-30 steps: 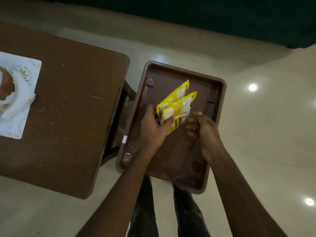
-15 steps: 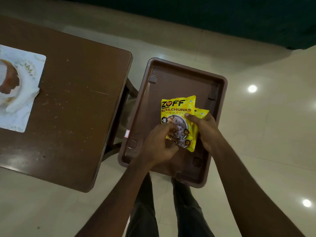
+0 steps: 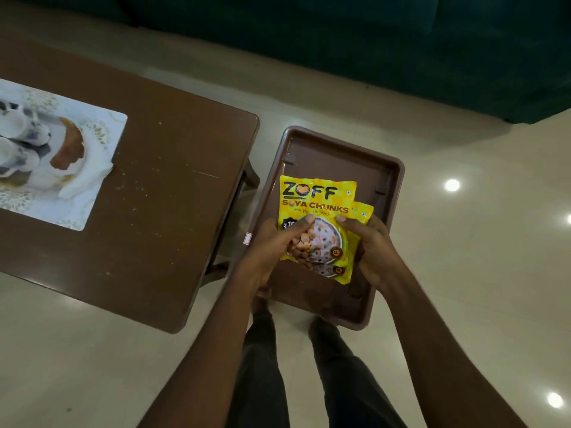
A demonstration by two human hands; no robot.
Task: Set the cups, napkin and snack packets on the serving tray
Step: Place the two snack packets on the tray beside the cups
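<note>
Mostly hidden behind the front packet (image 3: 318,208) lay the second snack packet (image 3: 364,212), lower print covered by the left hand (image 3: 272,247) and right hand (image 3: 372,250), cups (image 3: 18,156) blurred and cut by the left edge, perhaps three, desk (image 3: 160,196) cropped there too.

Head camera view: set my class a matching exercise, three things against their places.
1. yellow soya-chunk snack packets
2. white folded napkin
3. white patterned cups

A. far left on the white floral serving tray
B. gripped by left hand and right hand above the brown rimmed plastic tray
C. at the serving tray's right edge

Pairs: 1-B, 2-C, 3-A
</note>
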